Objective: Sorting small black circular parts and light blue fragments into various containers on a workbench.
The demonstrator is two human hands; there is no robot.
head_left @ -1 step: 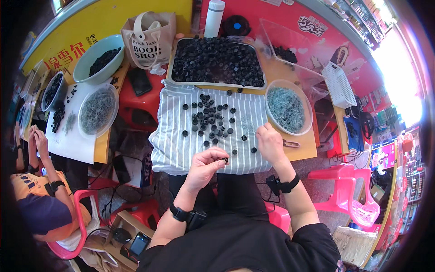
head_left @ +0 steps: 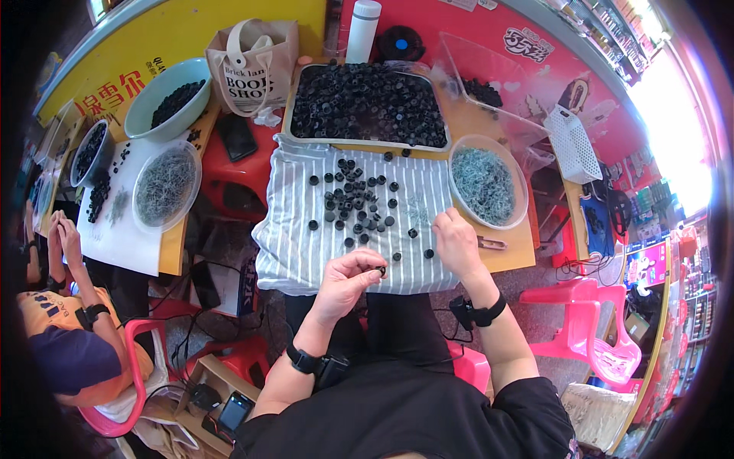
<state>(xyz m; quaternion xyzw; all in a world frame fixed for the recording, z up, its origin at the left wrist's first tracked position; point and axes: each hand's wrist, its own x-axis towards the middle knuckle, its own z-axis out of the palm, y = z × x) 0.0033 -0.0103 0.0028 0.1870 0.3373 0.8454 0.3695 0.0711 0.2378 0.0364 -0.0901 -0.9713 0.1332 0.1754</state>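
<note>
Pinched between the thumb and fingers of my left hand [head_left: 348, 281] is a small black round cap [head_left: 381, 271], just above the front part of a grey-and-white striped cloth [head_left: 294, 249]. My right hand [head_left: 457, 239] is at the cloth's right side with its fingers drawn together; whatever may be between the fingertips is hidden. Beside those fingertips lies a thin scatter of small clear pieces [head_left: 418, 217]. Several loose black caps [head_left: 352, 200] are spread over the middle of the cloth. A round tub [head_left: 521, 216] full of small clear bluish pieces [head_left: 483, 183] stands just beyond my right hand.
A white-rimmed tray [head_left: 321, 142] heaped with black caps sits behind the cloth. Further back are a white bottle [head_left: 362, 32] and a canvas bag [head_left: 251, 69]. At the left, a co-worker's hands [head_left: 67, 236] are near another table with tubs. A pink chair [head_left: 573, 306] stands at right.
</note>
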